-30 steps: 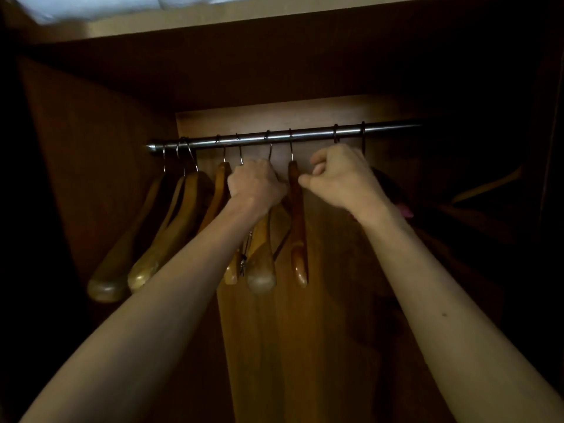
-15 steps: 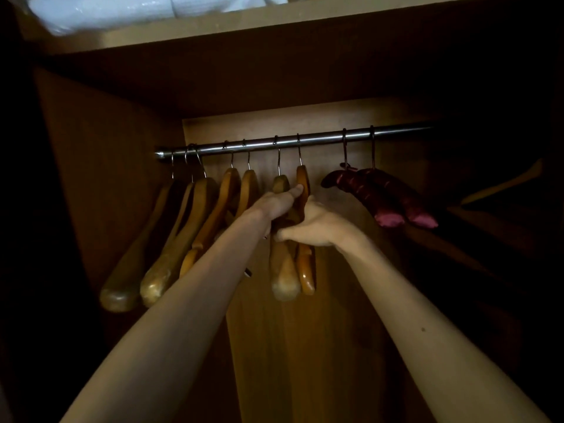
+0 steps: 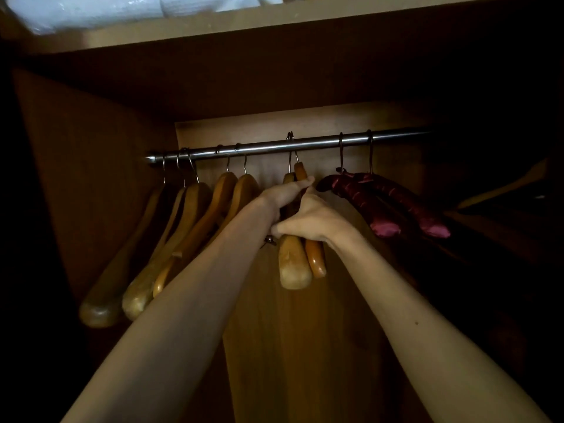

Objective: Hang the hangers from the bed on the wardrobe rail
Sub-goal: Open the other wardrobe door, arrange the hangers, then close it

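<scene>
Two wooden hangers (image 3: 297,261), a pale one and an orange one, hang side by side at the middle of the wardrobe rail (image 3: 305,145); hooks together at 12 o'clock on the rail, near arms dropping toward 6 o'clock, rounded tips nearest the camera; long axis runs front to back, seen nearly end-on.

Right hand (image 3: 314,219) grips the pair about midway down its near arms; fingers curled round the wood, thumb across toward 9 o'clock. Left hand (image 3: 285,192) lies on the pair from the 9 o'clock side; fingers straight and pressed together, tips touching the orange hanger's upper part; whether the thumb grips, cannot tell.

Count on rail: five more wooden hangers (image 3: 171,239) at 9 o'clock, bunched, near arms slanting toward 7 o'clock, some overlapping; two padded maroon hangers (image 3: 393,206) at 3 o'clock, near arms slanting toward 4 o'clock; nine in all.

Room: bare rail between the held pair and the left bunch, a shorter bare stretch toward the maroon pair; rail's left end meets the wardrobe side panel (image 3: 91,178); right end lost in shadow. Shelf (image 3: 335,13) overhead at 12 o'clock carries white folded fabric (image 3: 122,7).
</scene>
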Tool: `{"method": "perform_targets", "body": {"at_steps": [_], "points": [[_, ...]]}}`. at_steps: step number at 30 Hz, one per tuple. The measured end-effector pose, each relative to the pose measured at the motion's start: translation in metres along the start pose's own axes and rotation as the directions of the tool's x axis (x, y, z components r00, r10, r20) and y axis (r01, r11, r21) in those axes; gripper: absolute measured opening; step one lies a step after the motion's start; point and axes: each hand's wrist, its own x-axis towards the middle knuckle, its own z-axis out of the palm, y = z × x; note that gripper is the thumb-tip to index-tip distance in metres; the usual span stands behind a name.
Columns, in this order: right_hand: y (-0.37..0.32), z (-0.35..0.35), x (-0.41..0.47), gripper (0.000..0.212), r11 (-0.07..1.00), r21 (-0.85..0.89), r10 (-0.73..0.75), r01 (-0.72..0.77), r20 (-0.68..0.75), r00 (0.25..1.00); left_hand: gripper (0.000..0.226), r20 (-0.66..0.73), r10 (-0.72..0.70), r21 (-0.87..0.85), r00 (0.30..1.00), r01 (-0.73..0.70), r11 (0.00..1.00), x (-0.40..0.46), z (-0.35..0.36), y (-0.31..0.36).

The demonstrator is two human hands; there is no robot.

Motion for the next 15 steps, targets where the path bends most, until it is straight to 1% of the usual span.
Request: {"method": "perform_targets", "body": {"at_steps": [3,5,6,7,8,9,11,12,13,14,15], "points": [[-0.009,-0.017,0.001,0.071,1.000,-0.011,-0.011,0.012,0.027,1.000,0.074,-0.020,0.005,0.039,1.000,-0.004,0.999,0.015,-0.003,0.008],[-0.006,-0.019,0.005,0.046,1.000,0.001,0.002,-0.002,0.047,0.999,0.067,-0.040,0.000,0.072,0.999,0.002,0.997,0.026,-0.002,0.005],[-0.002,-0.017,0.007,0.039,1.000,0.008,0.018,-0.019,0.057,0.998,0.062,-0.029,-0.001,0.092,1.000,0.003,0.996,0.031,-0.001,0.000],[0.005,-0.012,0.008,0.036,0.999,0.024,0.035,-0.037,0.075,0.997,0.056,-0.016,0.004,0.088,1.000,-0.003,0.996,0.033,0.001,-0.007],[0.014,-0.006,0.009,0.042,0.998,0.048,0.044,-0.049,0.106,0.993,0.051,-0.014,-0.020,0.074,1.000,0.021,0.997,0.027,0.005,-0.015],[0.022,0.002,0.007,0.061,0.996,0.073,0.044,-0.055,0.142,0.989,0.051,0.003,-0.062,0.042,0.998,0.061,0.997,0.025,0.008,-0.024],[0.047,0.025,0.004,0.115,0.993,0.106,0.029,-0.050,0.185,0.982,0.060,0.060,-0.143,-0.008,0.988,0.144,0.990,0.016,0.020,-0.050],[0.059,0.038,-0.003,0.133,0.993,0.108,0.025,-0.048,0.204,0.979,0.064,0.062,-0.175,-0.021,0.983,0.176,0.984,0.012,0.025,-0.065],[0.071,0.051,-0.013,0.142,0.992,0.112,0.027,-0.054,0.229,0.973,0.067,0.068,-0.198,-0.029,0.978,0.201,0.979,0.007,0.031,-0.081],[0.085,0.064,-0.024,0.145,0.990,0.117,0.040,-0.074,0.267,0.963,0.066,0.073,-0.235,-0.036,0.969,0.238,0.971,0.004,0.037,-0.098],[0.098,0.075,-0.037,0.145,0.987,0.126,0.054,-0.098,0.317,0.947,0.055,0.086,-0.248,-0.053,0.965,0.253,0.966,-0.005,0.043,-0.113]]}}
